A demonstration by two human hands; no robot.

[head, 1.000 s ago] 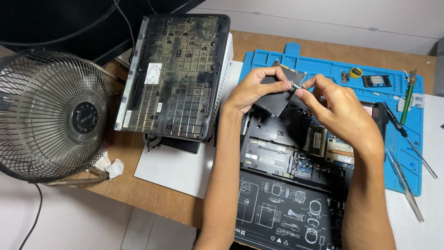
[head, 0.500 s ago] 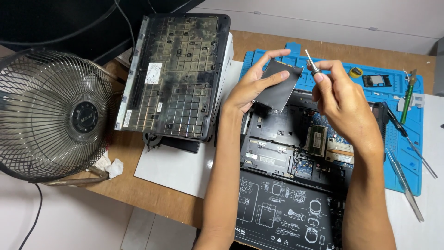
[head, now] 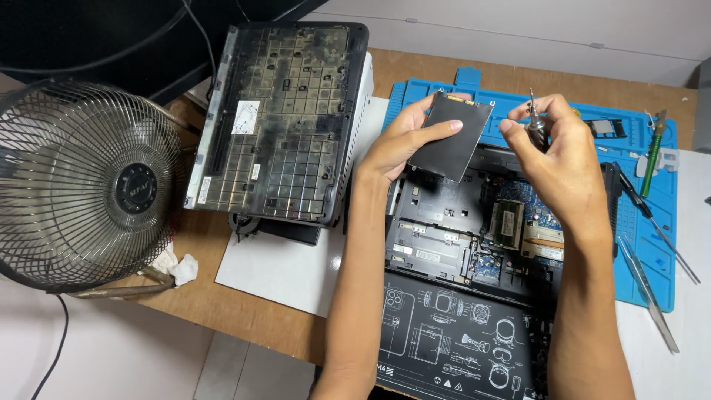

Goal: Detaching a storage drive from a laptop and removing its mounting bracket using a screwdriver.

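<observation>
My left hand [head: 404, 141] holds a flat black drive [head: 453, 136] by its left edge, lifted and tilted above the opened laptop [head: 474, 230]. My right hand [head: 555, 152] is closed around a small screwdriver [head: 535, 118], tip pointing up, just right of the drive. Below both hands the laptop's circuit board, memory module [head: 507, 222] and empty bay are exposed.
A blue work mat [head: 652, 244] under the laptop carries tweezers [head: 648, 292], a green-handled tool [head: 652, 159] and small parts. A dusty laptop bottom cover [head: 281, 118] rests on a white box at left. A wire-cage fan [head: 81, 185] stands at far left. A black printed mat [head: 452, 341] lies nearest me.
My left hand has lifted the black drive out of the laptop and tilted it upward. My right hand rose with the screwdriver and moved slightly away to the right.
</observation>
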